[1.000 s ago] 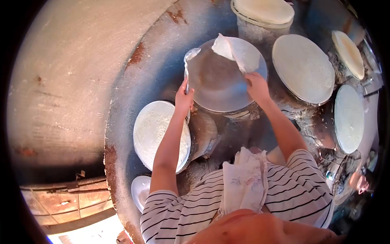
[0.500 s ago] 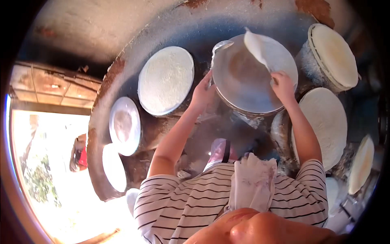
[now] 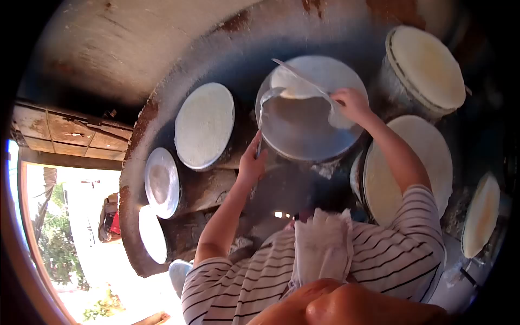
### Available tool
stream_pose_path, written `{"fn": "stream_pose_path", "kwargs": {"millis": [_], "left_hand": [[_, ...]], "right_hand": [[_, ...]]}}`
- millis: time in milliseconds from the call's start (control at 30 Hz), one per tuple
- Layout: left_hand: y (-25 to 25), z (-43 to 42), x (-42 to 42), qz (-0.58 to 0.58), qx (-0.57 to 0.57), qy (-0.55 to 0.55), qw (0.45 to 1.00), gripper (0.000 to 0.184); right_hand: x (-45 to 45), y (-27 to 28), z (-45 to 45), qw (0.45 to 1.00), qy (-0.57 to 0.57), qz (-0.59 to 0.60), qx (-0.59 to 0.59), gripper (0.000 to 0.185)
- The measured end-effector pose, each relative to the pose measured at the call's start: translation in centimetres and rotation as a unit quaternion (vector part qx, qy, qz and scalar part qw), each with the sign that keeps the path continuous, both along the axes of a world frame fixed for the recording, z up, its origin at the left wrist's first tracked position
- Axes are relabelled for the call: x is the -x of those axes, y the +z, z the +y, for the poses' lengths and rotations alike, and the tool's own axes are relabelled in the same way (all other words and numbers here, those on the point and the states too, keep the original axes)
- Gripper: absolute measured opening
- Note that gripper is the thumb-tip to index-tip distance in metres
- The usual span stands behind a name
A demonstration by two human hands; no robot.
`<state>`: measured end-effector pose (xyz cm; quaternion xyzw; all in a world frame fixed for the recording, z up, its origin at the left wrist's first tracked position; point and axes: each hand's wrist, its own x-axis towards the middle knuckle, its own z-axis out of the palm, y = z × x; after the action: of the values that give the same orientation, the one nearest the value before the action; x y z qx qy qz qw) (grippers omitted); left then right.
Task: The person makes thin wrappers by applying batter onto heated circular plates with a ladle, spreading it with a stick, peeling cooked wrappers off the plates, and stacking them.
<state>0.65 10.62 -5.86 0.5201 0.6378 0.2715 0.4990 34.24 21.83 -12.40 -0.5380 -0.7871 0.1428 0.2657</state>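
Observation:
A round metal griddle (image 3: 311, 138) sits in front of me, with white batter (image 3: 338, 67) over its far part and a bare grey area nearer me. My left hand (image 3: 253, 161) is closed around the handle of a metal ladle (image 3: 272, 93), whose head lies over the griddle's left side. Above the griddle's right half, my right hand (image 3: 352, 105) grips one end of a long, thin, flat spatula (image 3: 300, 75). Its blade slants to the upper left, nearly edge-on. Some white batter hangs or lies just below the right fingers; which of these I cannot tell.
Other round griddles ring me: a white-coated one (image 3: 205, 125) and a bare-centred one (image 3: 162, 183) to the left, a tall white-topped one (image 3: 425, 67) and a broad white one (image 3: 409, 168) to the right. A curved, stained wall (image 3: 179, 54) rises behind.
The spatula has swung left and turned from face-on to nearly edge-on. More white covers the griddle's far side. My left hand has drawn back from the rim with the ladle; the view has shifted.

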Motion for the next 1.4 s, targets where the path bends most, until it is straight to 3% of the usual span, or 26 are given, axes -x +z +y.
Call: {"fn": "stream_pose_path", "kwargs": {"millis": [67, 167, 267, 367, 433, 533, 567, 633, 667, 767, 800, 900, 933, 967, 1033, 1133, 1167, 1267, 1300, 1367, 1400], "left_hand": [[0.5, -0.8, 0.4, 0.057, 0.039, -0.026, 0.997, 0.057], [-2.9, -3.7, 2.0, 0.197, -0.192, -0.109, 0.955, 0.055], [-1.6, -5.8, 1.8, 0.103, -0.032, -0.103, 0.989, 0.059], [-0.9, -4.9, 0.1, 0.07, -0.048, -0.123, 0.989, 0.057], [1.0, -4.5, -1.0, 0.076, 0.034, -0.102, 0.991, 0.059], [1.0, -7.4, -0.2, 0.106, 0.018, -0.122, 0.987, 0.06], [0.6, -7.5, 0.2, 0.121, -0.027, -0.138, 0.983, 0.06], [0.7, -7.1, 0.3, 0.089, -0.011, -0.14, 0.986, 0.06], [0.7, -7.1, 0.3, 0.074, -0.001, -0.142, 0.987, 0.059], [1.6, -6.8, -0.4, 0.085, 0.113, -0.073, 0.987, 0.058], [1.7, -7.3, 0.6, 0.087, 0.092, -0.063, 0.99, 0.058], [2.6, -10.1, 3.1, 0.045, 0.086, -0.003, 0.995, 0.057], [4.3, -9.2, 3.1, 0.016, 0.108, 0.027, 0.994, 0.057], [5.5, -8.4, 3.0, -0.006, 0.134, 0.053, 0.99, 0.057], [4.3, -7.0, 1.0, -0.08, 0.1, 0.078, 0.989, 0.057], [2.5, -7.6, 0.9, -0.088, 0.1, 0.037, 0.99, 0.057], [3.5, -7.5, 1.1, -0.107, 0.107, 0.017, 0.988, 0.057], [4.3, -7.4, 2.6, -0.162, 0.117, 0.012, 0.98, 0.055], [4.6, -6.1, 1.5, -0.231, 0.138, 0.046, 0.962, 0.052], [3.8, -4.6, 0.5, -0.287, 0.175, 0.095, 0.937, 0.05], [4.2, -3.6, 0.2, -0.321, 0.197, 0.106, 0.92, 0.05]], "right_hand": [[1.6, -0.1, -1.1, 0.997, 0.056, 0.059, 0.013, 0.027], [0.9, 1.0, -3.2, 0.984, 0.131, 0.121, 0.023, 0.026], [-3.6, 1.0, -1.2, 0.972, 0.178, 0.142, 0.052, 0.028], [-4.1, 0.0, 4.6, 0.995, 0.037, 0.09, 0.005, 0.029], [-1.6, 0.2, 4.7, 0.982, 0.132, 0.131, 0.033, 0.03], [-1.3, 1.0, 1.6, 0.967, 0.219, 0.115, 0.06, 0.032], [-2.4, 1.6, 1.8, 0.966, 0.194, 0.111, 0.13, 0.033], [-4.0, 2.5, 2.6, 0.947, 0.142, 0.103, 0.27, 0.036], [-3.8, 1.5, 4.3, 0.968, 0.106, 0.097, 0.208, 0.04], [-2.3, -1.7, 6.4, 0.96, 0.229, 0.159, 0.036, 0.041], [-1.9, 0.2, 4.5, 0.957, 0.228, 0.119, 0.131, 0.04], [-6.0, 1.2, 1.3, 0.938, 0.259, 0.102, 0.207, 0.041], [-6.8, 1.7, 1.0, 0.938, 0.222, 0.124, 0.234, 0.041], [-7.1, 2.3, 1.3, 0.916, 0.118, 0.106, 0.37, 0.04], [-5.6, -0.6, 2.1, 0.964, 0.132, 0.176, 0.148, 0.039], [-4.8, 1.9, -2.2, 0.952, 0.206, 0.113, 0.195, 0.042], [-6.8, 0.5, -3.5, 0.946, 0.237, 0.157, 0.157, 0.042], [-9.5, -0.4, -7.1, 0.947, 0.098, 0.215, 0.217, 0.04], [-8.2, 0.2, -7.4, 0.96, 0.019, 0.19, 0.207, 0.04], [-5.3, -1.2, -8.5, 0.968, 0.09, 0.222, 0.073, 0.039], [-4.6, -0.9, -9.8, 0.978, 0.108, 0.173, 0.034, 0.037]]}}
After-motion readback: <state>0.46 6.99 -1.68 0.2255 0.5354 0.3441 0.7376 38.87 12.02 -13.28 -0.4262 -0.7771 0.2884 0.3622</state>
